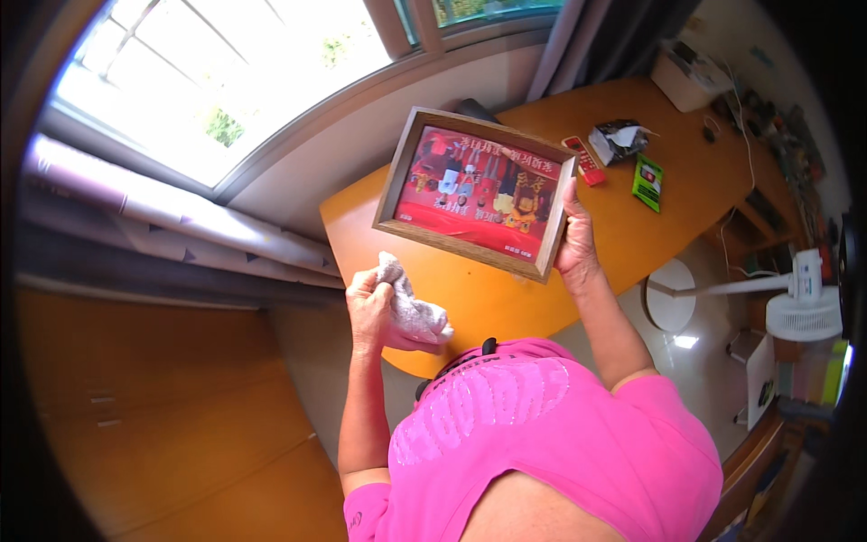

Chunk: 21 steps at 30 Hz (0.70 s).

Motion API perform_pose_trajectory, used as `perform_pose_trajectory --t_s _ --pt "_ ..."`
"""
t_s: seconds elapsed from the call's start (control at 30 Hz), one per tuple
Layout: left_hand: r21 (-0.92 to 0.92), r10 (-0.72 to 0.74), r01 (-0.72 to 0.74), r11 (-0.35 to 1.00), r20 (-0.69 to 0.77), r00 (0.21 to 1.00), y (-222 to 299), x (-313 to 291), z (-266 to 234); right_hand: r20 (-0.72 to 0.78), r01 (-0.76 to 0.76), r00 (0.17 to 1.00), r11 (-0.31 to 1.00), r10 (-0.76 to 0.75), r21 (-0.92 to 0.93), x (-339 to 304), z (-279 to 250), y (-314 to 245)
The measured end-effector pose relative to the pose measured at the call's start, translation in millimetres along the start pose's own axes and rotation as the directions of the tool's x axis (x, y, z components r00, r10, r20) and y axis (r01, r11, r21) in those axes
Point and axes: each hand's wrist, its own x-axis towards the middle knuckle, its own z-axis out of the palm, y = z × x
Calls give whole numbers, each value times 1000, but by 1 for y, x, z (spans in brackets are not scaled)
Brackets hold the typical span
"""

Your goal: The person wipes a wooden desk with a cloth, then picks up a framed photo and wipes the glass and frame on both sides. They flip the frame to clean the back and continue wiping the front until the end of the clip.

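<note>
My right hand (576, 233) grips a wooden picture frame (479, 185) by its right edge, fingers going behind it. The frame is tilted above the table, and the mostly red group picture in it appears upside down. Bunched in my left hand (368, 305) is a pale, fluffy cloth (415, 313), which hangs down to the right of the fingers. The cloth and the frame are apart, with the cloth lower and nearer to me.
Beneath the frame spreads an orange-brown wooden table (614, 239). On it lie a red handset (584, 161), a black-and-white bag (619, 140) and a green packet (647, 182), with a white box (689, 77) farther back. A white fan (804, 307) stands right; a curtain (181, 221) hangs left.
</note>
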Motion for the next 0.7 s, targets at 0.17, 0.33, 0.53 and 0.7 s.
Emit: perform_pose_trajectory --t_s 0.17,0.33,0.53,0.7 --pt "415 13 -74 907 148 989 -36 18 21 5 49 999 996 -50 70 -8 -6 2" --pt "371 68 -187 910 310 948 -7 -1 59 7 102 995 991 -103 82 -11 -6 5" --pt "-156 18 44 987 374 927 44 -24 109 111 28 992 959 -62 280 4 -9 44" --pt "-314 201 -197 929 -18 979 45 -17 127 169 -151 982 902 89 404 8 -8 78"
